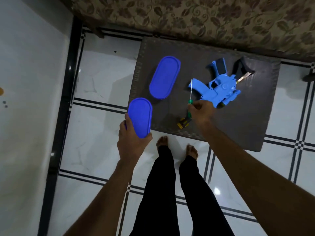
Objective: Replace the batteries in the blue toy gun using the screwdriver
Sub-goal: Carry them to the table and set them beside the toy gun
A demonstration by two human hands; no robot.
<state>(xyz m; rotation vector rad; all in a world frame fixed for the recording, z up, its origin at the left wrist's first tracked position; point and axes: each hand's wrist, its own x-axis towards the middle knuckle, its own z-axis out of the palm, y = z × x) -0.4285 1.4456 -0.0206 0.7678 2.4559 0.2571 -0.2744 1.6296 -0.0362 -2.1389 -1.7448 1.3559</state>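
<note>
Head view: setup step, right hand [201,111] pinching screwdriver [190,94], left hand [131,140] gripping blue lid [140,116]; next, tip to blue toy gun [221,90] screw.

Blue toy gun [221,90] lies beside green-handled screwdriver [190,94].

The dark table [255,116] is left bare along its right side. Its left part is occupied by a blue oval container [164,77]. The middle is obstructed by the blue toy gun [221,89], with yellow batteries [183,123] near the front edge.
</note>
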